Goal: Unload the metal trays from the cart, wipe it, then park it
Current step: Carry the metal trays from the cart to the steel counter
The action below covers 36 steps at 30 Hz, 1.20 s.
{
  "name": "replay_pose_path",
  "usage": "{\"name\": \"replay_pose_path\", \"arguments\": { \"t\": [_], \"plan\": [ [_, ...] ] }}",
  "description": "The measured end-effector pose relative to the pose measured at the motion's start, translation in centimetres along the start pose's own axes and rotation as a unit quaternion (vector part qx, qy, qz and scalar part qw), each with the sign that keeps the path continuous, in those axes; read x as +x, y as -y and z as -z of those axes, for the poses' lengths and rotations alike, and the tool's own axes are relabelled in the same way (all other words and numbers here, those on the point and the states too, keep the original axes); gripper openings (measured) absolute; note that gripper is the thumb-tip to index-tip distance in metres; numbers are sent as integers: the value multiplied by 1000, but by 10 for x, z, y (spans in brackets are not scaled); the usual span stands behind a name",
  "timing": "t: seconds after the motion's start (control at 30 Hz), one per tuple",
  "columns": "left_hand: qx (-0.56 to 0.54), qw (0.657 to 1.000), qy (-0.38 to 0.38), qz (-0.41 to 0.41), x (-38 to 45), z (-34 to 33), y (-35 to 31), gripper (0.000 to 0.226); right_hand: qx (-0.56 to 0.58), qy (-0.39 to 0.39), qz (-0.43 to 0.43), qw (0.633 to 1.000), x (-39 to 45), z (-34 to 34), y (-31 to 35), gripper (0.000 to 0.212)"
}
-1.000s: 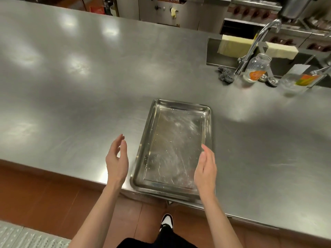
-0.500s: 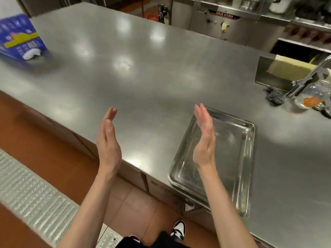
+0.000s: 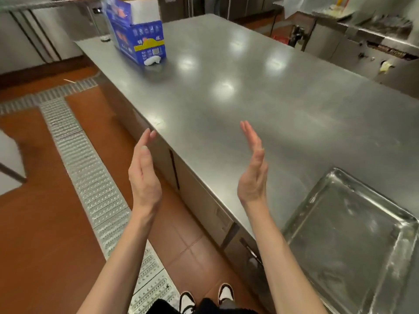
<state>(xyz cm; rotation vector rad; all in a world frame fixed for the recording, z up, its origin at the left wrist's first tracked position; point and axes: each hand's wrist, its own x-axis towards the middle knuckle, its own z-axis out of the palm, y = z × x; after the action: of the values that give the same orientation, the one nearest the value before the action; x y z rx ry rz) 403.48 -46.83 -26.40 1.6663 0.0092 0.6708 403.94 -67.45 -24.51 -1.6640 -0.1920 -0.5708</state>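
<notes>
A shallow metal tray [image 3: 349,241] lies flat on the steel counter [image 3: 260,91] at the lower right, near the counter's front edge. My left hand [image 3: 144,175] is raised over the floor just off the counter's edge, fingers straight, palm facing right, holding nothing. My right hand [image 3: 254,168] is raised above the counter left of the tray, fingers straight, palm facing left, empty. The two hands are apart and neither touches the tray. No cart is in view.
A blue and white box [image 3: 138,32] with white tissue sticking out stands at the counter's far left. A metal drain grate [image 3: 90,177] runs along the red tiled floor. Steel kitchen equipment [image 3: 367,41] lines the back right.
The view has swung left. The tray has slid from the centre to the lower right of the view, and the blue box has come closer. Both hands stay raised, flat and empty.
</notes>
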Motion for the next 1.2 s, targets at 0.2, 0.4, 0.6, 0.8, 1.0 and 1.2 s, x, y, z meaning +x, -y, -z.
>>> {"name": "replay_pose_path", "arguments": {
  "t": [0.2,0.4,0.6,0.8,1.0,1.2],
  "plan": [
    [31,995,-93,6,-3,53,-16,58,66,80,4,995,8,-64,12,85],
    [107,971,-212,3,-26,112,-28,51,135,195,36,971,-1,-127,24,76],
    [176,932,-316,13,-67,155,-46,49,186,329,45,925,-31,-175,43,77],
    [242,870,-428,28,-134,205,-71,54,256,449,47,854,-91,-218,78,80],
    [285,801,-525,47,-216,239,-100,61,295,552,71,777,-166,-239,117,85],
    [306,739,-597,53,-290,264,-136,60,325,619,86,710,-247,-240,161,81]
  ]
}}
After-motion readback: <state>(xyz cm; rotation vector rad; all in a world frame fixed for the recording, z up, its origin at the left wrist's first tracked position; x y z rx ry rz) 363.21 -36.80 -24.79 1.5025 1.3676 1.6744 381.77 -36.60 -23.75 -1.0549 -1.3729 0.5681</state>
